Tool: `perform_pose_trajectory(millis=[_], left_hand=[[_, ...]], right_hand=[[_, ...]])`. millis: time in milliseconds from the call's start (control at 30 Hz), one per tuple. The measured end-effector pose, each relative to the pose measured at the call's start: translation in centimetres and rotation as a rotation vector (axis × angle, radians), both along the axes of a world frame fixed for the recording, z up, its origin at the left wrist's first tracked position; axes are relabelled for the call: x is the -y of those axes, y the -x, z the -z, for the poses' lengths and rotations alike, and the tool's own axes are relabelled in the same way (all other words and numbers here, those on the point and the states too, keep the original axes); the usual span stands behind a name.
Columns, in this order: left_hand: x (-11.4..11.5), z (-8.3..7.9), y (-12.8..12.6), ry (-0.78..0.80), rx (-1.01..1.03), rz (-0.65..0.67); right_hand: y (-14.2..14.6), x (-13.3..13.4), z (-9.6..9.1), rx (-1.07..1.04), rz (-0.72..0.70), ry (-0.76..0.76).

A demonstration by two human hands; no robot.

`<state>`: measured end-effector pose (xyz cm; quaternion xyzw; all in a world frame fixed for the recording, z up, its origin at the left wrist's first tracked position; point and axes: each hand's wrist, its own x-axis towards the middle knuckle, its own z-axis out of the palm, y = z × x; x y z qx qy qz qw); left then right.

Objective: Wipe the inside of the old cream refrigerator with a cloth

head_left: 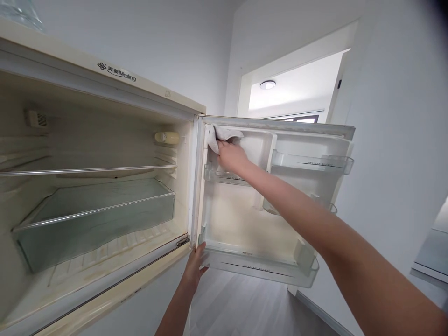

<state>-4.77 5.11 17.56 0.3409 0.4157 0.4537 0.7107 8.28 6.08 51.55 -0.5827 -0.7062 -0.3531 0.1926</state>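
Room: white wall (385,140), gray floor (234,303), and a doorway (290,84) with a round lamp (268,84) past it.

Fridge: a cream fridge (70,56) stands open on the left. Inside is a glass shelf (87,171), with a clear bin (94,219) below it.

Left hand: the left hand (194,269) is low down at the door's corner. Its fingers (202,255) curl around the edge and seem to hold on.

Door: the fridge door (231,219) is swung wide open, with a plastic rack (261,270) along its bottom.

Cloth: a pale cloth (224,136) is up in the top corner, inside the door.

Right hand: the right hand (233,157) reaches up from the lower right and is closed on the cloth, pushing it on the door's inside wall.

Good hold: one hand keeps the door from swinging. The other presses the cloth flat, right into the corner.

Hidden: the right fingertips are lost in the cloth's folds. The left thumb is behind the door, so I cannot tell how tight that grip is. The door's hinge does not show.
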Motion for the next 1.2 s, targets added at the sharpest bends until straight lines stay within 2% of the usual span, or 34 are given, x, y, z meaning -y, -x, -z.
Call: perform_pose_trajectory(millis=[133,300,400,500,633,733,800,900,967,1067,1200], left_hand=[[-0.1,0.0,0.3,-0.010,0.003,0.011],[-0.2,0.4,0.6,-0.019,0.008,0.028],[-0.3,0.8,0.6,-0.021,0.006,0.033],[-0.4,1.0,0.4,-0.023,0.008,0.029],[-0.4,1.0,0.2,-0.028,0.003,0.019],[-0.4,1.0,0.1,-0.029,0.000,0.010],[-0.4,1.0,0.0,-0.031,-0.003,0.003],[-0.4,1.0,-0.1,-0.034,-0.008,-0.004],[-0.5,1.1,-0.2,-0.036,-0.012,-0.002],[-0.6,1.3,-0.2,-0.034,-0.021,0.004],[-0.7,1.6,-0.1,-0.042,-0.029,0.002]], right_hand=[[-2.9,0.9,-0.3,0.294,0.095,-0.204],[-6.4,3.0,-1.3,0.489,0.278,-0.257],[-7.3,4.1,-1.6,0.522,0.356,-0.203],[-7.1,4.5,-1.1,0.467,0.367,-0.104],[-6.3,4.4,-0.2,0.358,0.355,0.084],[-6.1,4.2,-0.5,0.284,0.381,0.208],[-6.1,4.0,-1.2,0.258,0.355,0.155],[-5.8,3.7,-2.2,0.212,0.252,-0.029],[-5.4,3.5,-2.4,0.175,0.208,-0.064],[-4.3,3.3,-1.9,0.121,0.157,0.071],[-2.7,3.4,-0.9,-0.062,0.001,0.386]])
